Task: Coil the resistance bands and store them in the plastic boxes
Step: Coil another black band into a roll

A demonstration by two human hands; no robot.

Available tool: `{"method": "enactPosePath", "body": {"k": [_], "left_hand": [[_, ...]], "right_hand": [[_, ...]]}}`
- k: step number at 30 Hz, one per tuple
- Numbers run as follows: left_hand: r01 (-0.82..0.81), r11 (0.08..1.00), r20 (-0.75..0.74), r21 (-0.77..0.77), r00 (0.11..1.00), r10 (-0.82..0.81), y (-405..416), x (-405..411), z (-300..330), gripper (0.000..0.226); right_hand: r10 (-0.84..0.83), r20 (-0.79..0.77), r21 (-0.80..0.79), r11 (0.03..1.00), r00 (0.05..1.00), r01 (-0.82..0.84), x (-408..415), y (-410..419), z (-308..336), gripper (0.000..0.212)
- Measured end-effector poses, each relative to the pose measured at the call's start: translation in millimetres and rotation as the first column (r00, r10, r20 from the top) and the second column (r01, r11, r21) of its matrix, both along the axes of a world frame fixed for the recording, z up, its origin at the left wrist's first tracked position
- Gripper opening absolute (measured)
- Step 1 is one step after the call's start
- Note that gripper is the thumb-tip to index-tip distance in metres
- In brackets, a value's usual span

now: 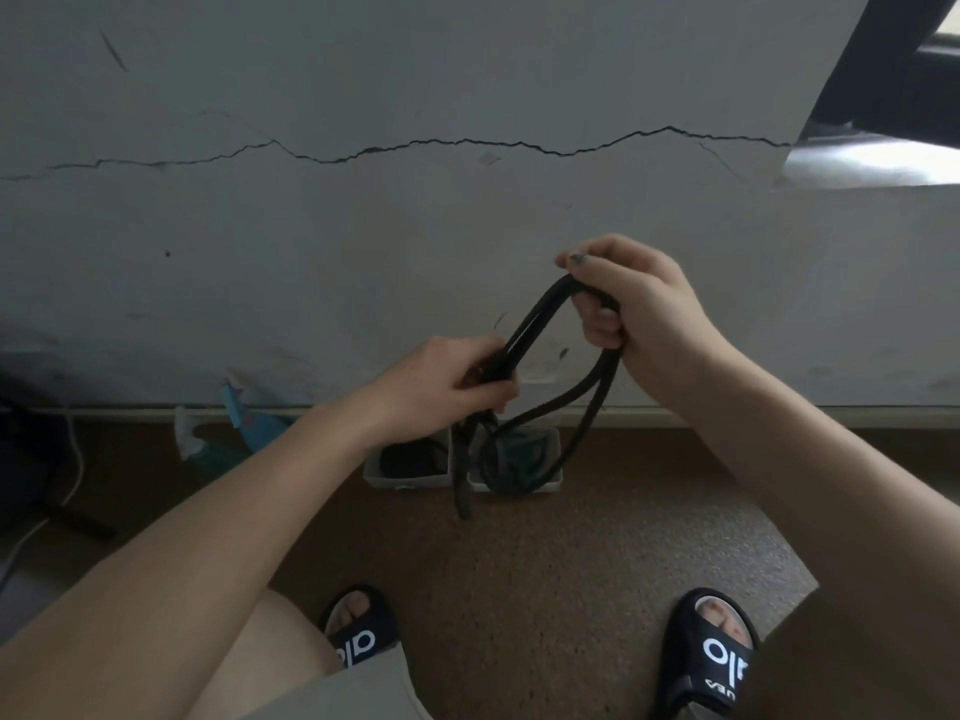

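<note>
A black resistance band (540,319) loops in the air between my hands. My left hand (447,384) grips its lower strands, and my right hand (631,304) holds the top of the loop, fingers curled round it. The band's loose end (462,480) hangs down toward the floor. Below it, two clear plastic boxes sit side by side at the foot of the wall: the left box (395,478) holds a dark coiled band, the right box (550,483) holds a teal coiled band (519,454).
A cracked grey wall (467,200) rises straight ahead. Brown carpet (571,553) covers the floor. Teal and blue packaging (234,423) lies at the wall's base on the left, beside a white cable (78,459). My feet in black slides (722,652) are below.
</note>
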State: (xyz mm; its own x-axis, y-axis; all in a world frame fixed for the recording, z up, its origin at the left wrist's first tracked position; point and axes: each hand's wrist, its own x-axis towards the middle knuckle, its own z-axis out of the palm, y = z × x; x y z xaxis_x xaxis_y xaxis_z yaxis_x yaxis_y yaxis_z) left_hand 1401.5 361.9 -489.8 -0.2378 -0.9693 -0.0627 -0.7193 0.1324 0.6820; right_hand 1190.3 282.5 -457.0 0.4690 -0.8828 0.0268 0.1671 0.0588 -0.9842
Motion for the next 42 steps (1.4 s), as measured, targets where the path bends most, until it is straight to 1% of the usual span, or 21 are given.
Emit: {"method": "enactPosePath", "body": {"k": [3, 5, 6, 8, 10, 11, 12, 13, 14, 15, 17, 19, 22, 23, 24, 27, 30, 33, 38, 40, 42], "left_hand": [[-0.018, 0.999, 0.012, -0.048, 1.0, 0.018, -0.1, 0.4, 7.3, 0.009], [-0.021, 0.997, 0.034, -0.071, 0.999, 0.023, 0.8, 0.9, 9.4, 0.005], [-0.016, 0.997, 0.041, -0.076, 0.999, 0.02, 1.5, 0.9, 10.0, 0.003], [-0.003, 0.997, 0.048, -0.078, 0.999, 0.007, 3.1, 0.7, 10.6, 0.005], [0.018, 0.996, 0.061, -0.091, 0.998, -0.013, 4.6, 0.3, 12.0, 0.01], [0.035, 0.995, 0.065, -0.096, 0.997, -0.029, 5.5, -0.1, 13.4, 0.011], [0.052, 0.994, 0.063, -0.094, 0.997, -0.047, 6.5, -0.5, 14.9, 0.011], [0.066, 0.994, 0.053, -0.088, 0.997, -0.061, 7.3, -1.0, 16.1, 0.011], [0.071, 0.994, 0.04, -0.081, 0.997, -0.068, 8.0, -1.8, 17.0, 0.011], [0.066, 0.995, 0.027, -0.07, 0.998, -0.064, 8.3, -2.4, 17.4, 0.014], [0.045, 0.998, 0.003, -0.039, 0.999, -0.045, 8.7, -3.9, 16.9, 0.019], [0.032, 0.999, -0.001, -0.041, 0.999, -0.032, 8.7, -5.7, 16.3, 0.018], [0.006, 0.999, -0.025, -0.04, 1.0, -0.007, 8.1, -2.6, 15.4, 0.007], [-0.003, 1.0, -0.038, -0.021, 0.999, 0.002, 7.8, -0.1, 14.8, 0.007], [-0.008, 1.0, -0.049, 0.005, 0.999, 0.008, 7.8, 2.3, 14.5, 0.01], [-0.016, 0.998, -0.07, 0.066, 0.997, 0.021, 7.4, 6.3, 11.9, 0.022], [-0.015, 0.993, -0.086, 0.113, 0.996, 0.025, 7.2, 7.0, 6.7, 0.026], [0.006, 0.98, 0.006, 0.197, 1.0, -0.007, 8.4, 6.8, -2.2, 0.033], [-0.031, 0.988, 0.066, 0.153, 0.998, 0.021, 5.6, 6.6, -3.6, 0.018], [-0.022, 0.987, 0.031, 0.158, 0.999, 0.018, 5.4, 6.7, -2.5, 0.015], [-0.026, 0.978, -0.06, 0.205, 0.997, 0.039, 7.5, 6.7, -0.9, 0.017]], "right_hand": [[-0.031, -0.137, -0.048, 0.999, 0.99, 0.024, -11.9, -11.0, 2.0, 0.009], [-0.027, -0.287, -0.075, 0.997, 0.958, 0.006, -17.5, -16.3, 2.2, 0.012], [-0.024, -0.389, -0.103, 0.995, 0.921, -0.017, -20.5, -18.2, 2.5, 0.013], [0.002, -0.614, -0.155, 0.98, 0.789, -0.122, -26.7, -21.5, 1.7, 0.015], [0.103, -0.765, -0.093, 0.959, 0.636, -0.268, -29.1, -21.6, 0.5, 0.019], [0.175, -0.781, -0.022, 0.952, 0.6, -0.307, -27.4, -19.8, -1.1, 0.023], [0.251, -0.756, 0.059, 0.946, 0.604, -0.319, -24.4, -16.6, -3.0, 0.029], [0.315, -0.704, 0.129, 0.938, 0.636, -0.322, -20.2, -12.4, -5.2, 0.036], [0.351, -0.646, 0.16, 0.931, 0.678, -0.329, -14.5, -7.4, -7.0, 0.042], [0.357, -0.604, 0.138, 0.927, 0.713, -0.348, -7.5, -2.7, -9.9, 0.045], [0.334, -0.556, 0.013, 0.919, 0.761, -0.394, 6.3, 8.6, -17.4, 0.042], [0.3, -0.557, -0.075, 0.91, 0.775, -0.407, 15.4, 17.9, -23.9, 0.032], [0.291, -0.554, -0.088, 0.911, 0.78, -0.402, 20.4, 21.9, -27.1, 0.019], [0.287, -0.529, -0.094, 0.915, 0.798, -0.392, 20.4, 21.4, -26.9, 0.015], [0.278, -0.503, -0.099, 0.922, 0.818, -0.375, 20.1, 20.8, -25.8, 0.016], [0.237, -0.478, -0.089, 0.945, 0.846, -0.315, 21.4, 20.9, -25.5, 0.032], [0.247, -0.408, -0.024, 0.959, 0.879, -0.281, 24.5, 23.0, -27.0, 0.025], [0.221, -0.303, 0.039, 0.975, 0.927, -0.22, 22.0, 19.0, -21.7, 0.018], [0.154, -0.242, 0.038, 0.988, 0.958, -0.149, 11.2, 12.5, -14.3, 0.015], [0.123, -0.211, 0.04, 0.992, 0.97, -0.117, 8.7, 8.7, -14.1, 0.012], [0.087, -0.184, 0.05, 0.996, 0.979, -0.079, 7.1, 4.8, -13.5, 0.01]]}}
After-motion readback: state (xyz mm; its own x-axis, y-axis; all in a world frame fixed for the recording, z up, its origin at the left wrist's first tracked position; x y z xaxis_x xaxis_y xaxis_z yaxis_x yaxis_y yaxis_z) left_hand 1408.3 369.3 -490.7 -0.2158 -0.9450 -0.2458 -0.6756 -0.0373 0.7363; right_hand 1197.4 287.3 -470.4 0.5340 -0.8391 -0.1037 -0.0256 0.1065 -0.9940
